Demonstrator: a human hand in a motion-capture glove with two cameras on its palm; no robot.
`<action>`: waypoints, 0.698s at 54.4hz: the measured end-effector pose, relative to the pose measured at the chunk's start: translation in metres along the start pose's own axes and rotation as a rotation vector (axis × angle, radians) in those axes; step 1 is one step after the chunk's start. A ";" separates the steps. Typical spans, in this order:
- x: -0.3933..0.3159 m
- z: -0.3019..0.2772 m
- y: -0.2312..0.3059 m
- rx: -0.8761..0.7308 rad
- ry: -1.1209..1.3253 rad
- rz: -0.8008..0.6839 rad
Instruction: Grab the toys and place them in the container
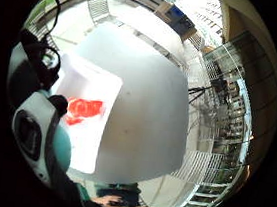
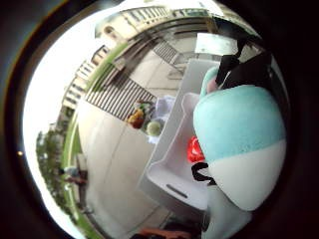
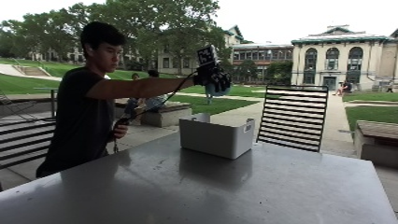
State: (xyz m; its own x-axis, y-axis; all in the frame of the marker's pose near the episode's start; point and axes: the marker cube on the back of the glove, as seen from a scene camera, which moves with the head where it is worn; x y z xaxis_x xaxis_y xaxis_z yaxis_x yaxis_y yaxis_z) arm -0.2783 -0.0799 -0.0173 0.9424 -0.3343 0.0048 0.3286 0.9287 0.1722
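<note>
In the outside view my gloved right hand (image 3: 210,74) is raised high above the white container (image 3: 214,137) and grips a teal and white plush toy (image 3: 221,87). The container stands on the grey table (image 3: 249,186), toward its far side. Seen from the palm, the plush toy (image 2: 239,139) sits close against the hand, with the container (image 2: 172,172) below it. A red toy (image 1: 83,108) lies inside the container (image 1: 86,143). The plush toy (image 1: 39,137) covers part of the container's rim in the little finger side palm view.
A black slatted chair (image 3: 292,116) stands behind the table, just right of the container. The person's bare left hand (image 3: 120,128) hangs by their side, off the table. A concrete bench (image 3: 165,114) stands behind the container.
</note>
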 end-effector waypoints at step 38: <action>-0.001 0.009 0.021 -0.088 -0.113 -0.090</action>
State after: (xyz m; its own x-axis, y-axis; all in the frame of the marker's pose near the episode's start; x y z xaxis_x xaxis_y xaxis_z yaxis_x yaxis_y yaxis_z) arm -0.2731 -0.0618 -0.0049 0.8977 -0.4280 0.1051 0.4200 0.9031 0.0899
